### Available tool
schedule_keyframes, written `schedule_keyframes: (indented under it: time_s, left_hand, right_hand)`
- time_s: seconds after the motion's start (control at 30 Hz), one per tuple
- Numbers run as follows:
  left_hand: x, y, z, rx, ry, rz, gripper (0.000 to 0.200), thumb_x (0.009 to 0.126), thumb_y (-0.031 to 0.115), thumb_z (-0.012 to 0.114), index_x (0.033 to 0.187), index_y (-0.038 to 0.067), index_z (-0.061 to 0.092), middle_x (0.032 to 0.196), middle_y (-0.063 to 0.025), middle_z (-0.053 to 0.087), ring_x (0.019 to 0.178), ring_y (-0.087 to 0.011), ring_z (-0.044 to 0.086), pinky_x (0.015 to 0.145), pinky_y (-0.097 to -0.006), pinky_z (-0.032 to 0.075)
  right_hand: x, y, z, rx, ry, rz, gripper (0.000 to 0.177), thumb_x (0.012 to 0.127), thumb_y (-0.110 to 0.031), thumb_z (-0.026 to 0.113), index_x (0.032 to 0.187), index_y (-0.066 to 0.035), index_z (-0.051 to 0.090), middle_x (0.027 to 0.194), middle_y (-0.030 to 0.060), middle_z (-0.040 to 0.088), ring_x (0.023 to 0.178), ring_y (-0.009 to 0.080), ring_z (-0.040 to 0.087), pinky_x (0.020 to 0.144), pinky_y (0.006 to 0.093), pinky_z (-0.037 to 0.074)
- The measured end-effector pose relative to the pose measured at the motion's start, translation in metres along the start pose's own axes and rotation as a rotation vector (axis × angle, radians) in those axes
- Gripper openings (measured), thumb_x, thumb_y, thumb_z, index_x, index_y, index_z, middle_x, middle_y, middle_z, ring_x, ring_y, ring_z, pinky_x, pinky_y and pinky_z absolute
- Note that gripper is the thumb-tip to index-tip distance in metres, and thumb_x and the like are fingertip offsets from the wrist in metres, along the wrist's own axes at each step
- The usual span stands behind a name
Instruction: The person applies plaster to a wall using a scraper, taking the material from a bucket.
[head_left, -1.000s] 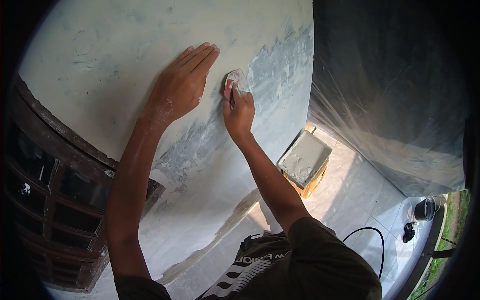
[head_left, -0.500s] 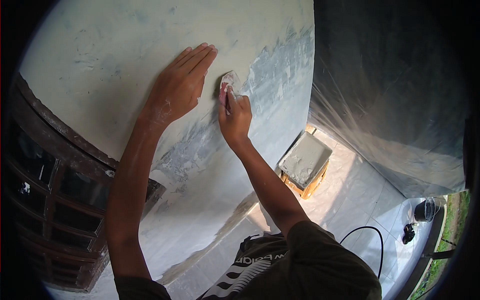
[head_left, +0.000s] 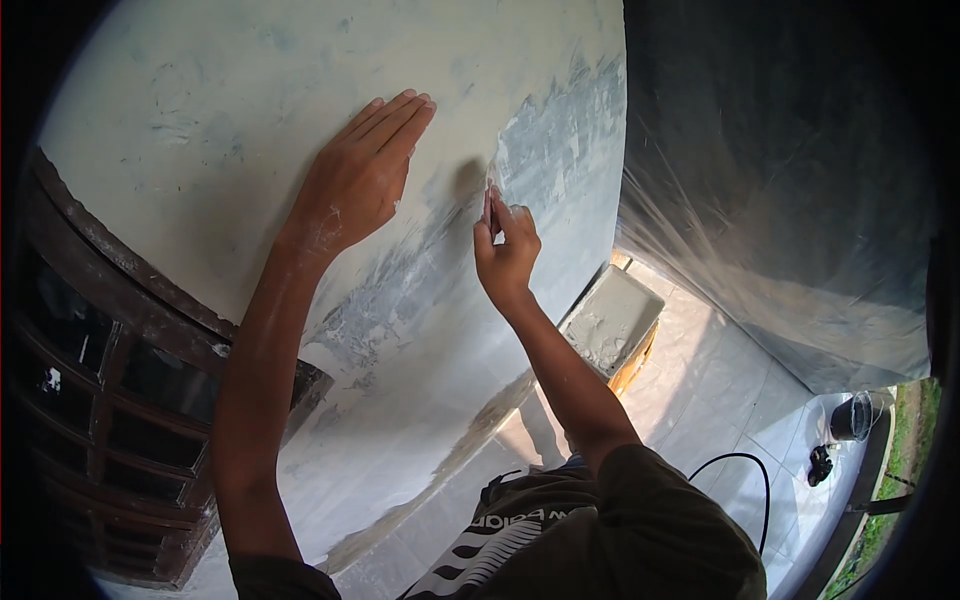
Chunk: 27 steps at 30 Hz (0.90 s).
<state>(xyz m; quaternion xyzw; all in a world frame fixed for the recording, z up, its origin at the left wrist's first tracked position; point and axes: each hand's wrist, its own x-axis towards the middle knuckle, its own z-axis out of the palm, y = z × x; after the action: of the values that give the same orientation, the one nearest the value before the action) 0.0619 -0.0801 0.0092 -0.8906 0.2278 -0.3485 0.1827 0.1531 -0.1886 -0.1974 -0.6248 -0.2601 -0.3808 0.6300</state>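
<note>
My left hand (head_left: 360,175) lies flat against the wall (head_left: 260,110), fingers stretched out together, with a smear of white on the wrist. To its right and a little lower, my right hand (head_left: 508,258) grips a putty knife (head_left: 490,203) with a reddish handle. The knife is seen nearly edge-on, its tip at the wall where pale filler meets a grey, patchy area; whether the blade touches cannot be made out. White residue marks the fingers of the right hand.
A tray of grey-white paste (head_left: 612,315) rests on a wooden stool (head_left: 632,372) below right. Dark framed window panes (head_left: 150,440) lie at left. Plastic sheeting (head_left: 760,200) hangs at right. A black bucket (head_left: 852,418) and a black hose (head_left: 765,490) are on the tiled floor.
My right hand has moved right and slightly down along the wall, and the putty knife has turned from showing its face to nearly edge-on. My left hand stays in place.
</note>
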Motion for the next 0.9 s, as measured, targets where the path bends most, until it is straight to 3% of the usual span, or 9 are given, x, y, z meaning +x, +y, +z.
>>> schedule_keyframes:
  time_s: [0.13,0.2,0.27,0.43,0.53,0.57,0.67,0.83,0.9]
  left_hand:
    - [0.003,-0.001,0.004,0.011,-0.012,-0.004,0.044,0.092,-0.004,0.051,0.135,-0.001,0.053,0.135,-0.0171,0.058,0.129,-0.0312,0.053,0.112,-0.0442,0.040]
    - [0.006,0.000,0.004,0.014,-0.008,0.003,0.044,0.092,-0.004,0.051,0.135,-0.001,0.053,0.135,-0.0171,0.058,0.129,-0.0312,0.053,0.112,-0.0442,0.040]
    - [0.009,0.001,0.004,0.024,0.016,0.027,0.041,0.091,-0.001,0.054,0.131,-0.003,0.055,0.132,-0.0160,0.060,0.129,-0.0290,0.054,0.112,-0.0420,0.040]
    - [0.009,0.002,0.003,0.004,0.026,0.023,0.041,0.090,-0.002,0.055,0.131,-0.002,0.055,0.132,-0.0157,0.061,0.128,-0.0288,0.054,0.112,-0.0420,0.041]
    - [0.000,0.001,0.000,-0.007,0.024,-0.010,0.042,0.091,-0.003,0.052,0.133,-0.001,0.054,0.134,-0.0163,0.059,0.128,-0.0304,0.054,0.112,-0.0433,0.041]
    - [-0.001,0.001,-0.002,-0.025,0.017,-0.023,0.044,0.092,-0.004,0.050,0.136,-0.001,0.052,0.136,-0.0170,0.058,0.129,-0.0320,0.053,0.112,-0.0447,0.040]
    - [-0.007,-0.002,-0.002,-0.002,0.012,-0.031,0.044,0.092,-0.004,0.050,0.136,-0.001,0.052,0.136,-0.0171,0.057,0.129,-0.0323,0.053,0.112,-0.0448,0.040]
    - [-0.007,-0.003,-0.005,-0.002,0.020,-0.030,0.045,0.092,-0.004,0.050,0.136,-0.001,0.052,0.136,-0.0172,0.057,0.129,-0.0322,0.052,0.112,-0.0447,0.040]
    - [-0.006,-0.003,-0.005,0.000,0.022,-0.023,0.045,0.092,-0.004,0.049,0.136,-0.001,0.052,0.136,-0.0172,0.057,0.129,-0.0323,0.052,0.112,-0.0446,0.040]
  right_hand:
    - [0.003,0.022,0.036,-0.083,-0.071,0.012,0.044,0.075,0.001,0.068,0.119,0.006,0.064,0.075,0.0100,0.056,0.075,0.0260,0.054,0.066,0.0376,0.047]
    - [-0.029,0.007,0.050,-0.096,-0.055,-0.110,0.044,0.074,0.001,0.069,0.118,0.006,0.064,0.074,0.0099,0.055,0.075,0.0290,0.054,0.067,0.0401,0.047]
    - [-0.070,-0.031,0.042,0.010,-0.144,-0.052,0.046,0.072,0.002,0.071,0.117,0.006,0.063,0.079,0.0109,0.059,0.078,0.0308,0.056,0.070,0.0422,0.048]
    - [-0.099,-0.086,0.001,0.374,-0.242,-0.005,0.038,0.070,0.008,0.069,0.108,0.006,0.068,0.081,0.0118,0.062,0.070,0.0254,0.057,0.062,0.0335,0.049]
    - [-0.043,-0.054,0.002,0.231,-0.002,0.064,0.041,0.074,0.010,0.064,0.115,0.006,0.067,0.071,0.0068,0.052,0.064,0.0151,0.049,0.058,0.0276,0.044]
    - [-0.030,-0.038,0.008,0.188,0.015,0.092,0.044,0.075,0.004,0.065,0.119,0.005,0.065,0.072,0.0092,0.052,0.069,0.0239,0.050,0.062,0.0351,0.045]
    - [-0.020,-0.019,0.031,0.044,-0.045,0.042,0.046,0.073,0.002,0.069,0.119,0.007,0.063,0.079,0.0129,0.057,0.075,0.0273,0.054,0.066,0.0376,0.047]
    - [-0.105,-0.065,0.044,0.112,-0.236,-0.165,0.051,0.071,0.002,0.073,0.121,0.003,0.061,0.087,0.0123,0.058,0.083,0.0307,0.057,0.077,0.0423,0.047]
    - [-0.127,-0.091,0.027,0.226,-0.230,-0.159,0.045,0.073,0.005,0.072,0.118,0.003,0.064,0.083,0.0102,0.059,0.076,0.0257,0.059,0.069,0.0377,0.049]
